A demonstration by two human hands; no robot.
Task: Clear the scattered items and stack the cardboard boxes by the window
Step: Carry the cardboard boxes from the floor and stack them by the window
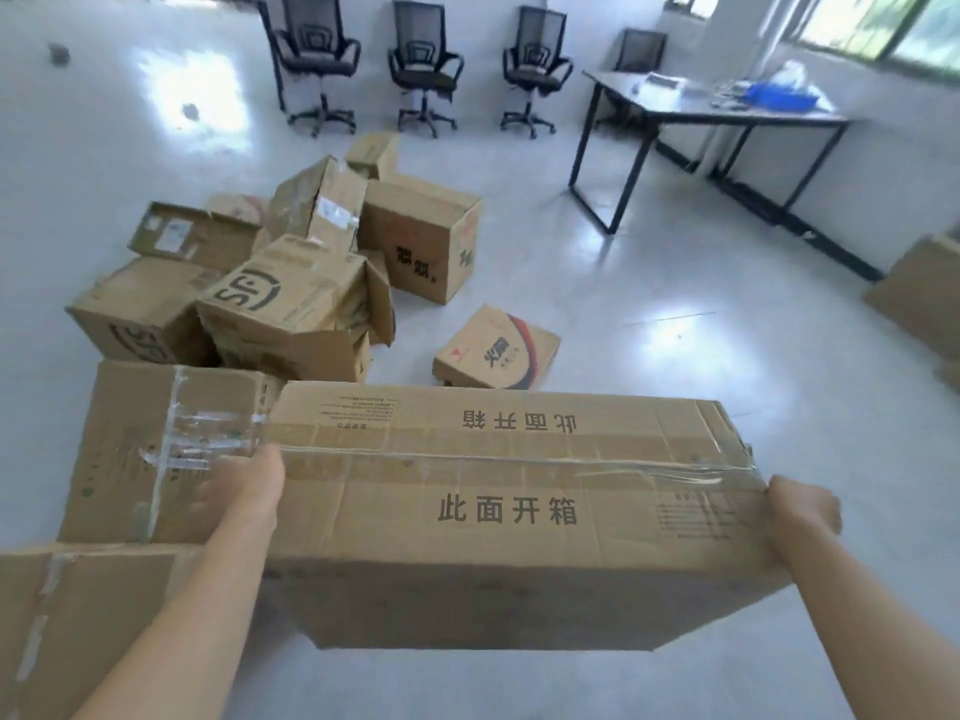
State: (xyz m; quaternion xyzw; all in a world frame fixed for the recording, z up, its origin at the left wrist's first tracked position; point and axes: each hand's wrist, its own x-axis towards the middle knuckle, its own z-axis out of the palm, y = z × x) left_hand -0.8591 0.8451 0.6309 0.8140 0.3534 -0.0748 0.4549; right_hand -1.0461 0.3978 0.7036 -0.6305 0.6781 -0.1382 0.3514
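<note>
Gripping a long, flat cardboard box by its two short ends, both bare arms reach forward. The left hand clasps the left end and the right hand wraps the right end, fingers curled over the edges. The box sits crosswise right in front, near edge raised with a shadow under it. Its top is creased brown board with a clear tape seam down the middle and black printed characters on each side.

At near left lies another flat brown carton with torn white tape. Just beyond it is a taped box, its tape wrinkled and shiny, partly hidden by the held one.

Farther out on the glossy pale floor, a small squarish box with red and black print sits alone and tilted. Left of it is a jumbled pile of boxes, dented, with flaps hanging open, some leaning on each other. A taller open carton stands at the pile's far right. One more carton is cut off by the right edge.

Far right stands a black-framed table carrying a blue tray, under a bright window. Along the far wall are three black mesh office chairs on star-shaped wheeled bases.
</note>
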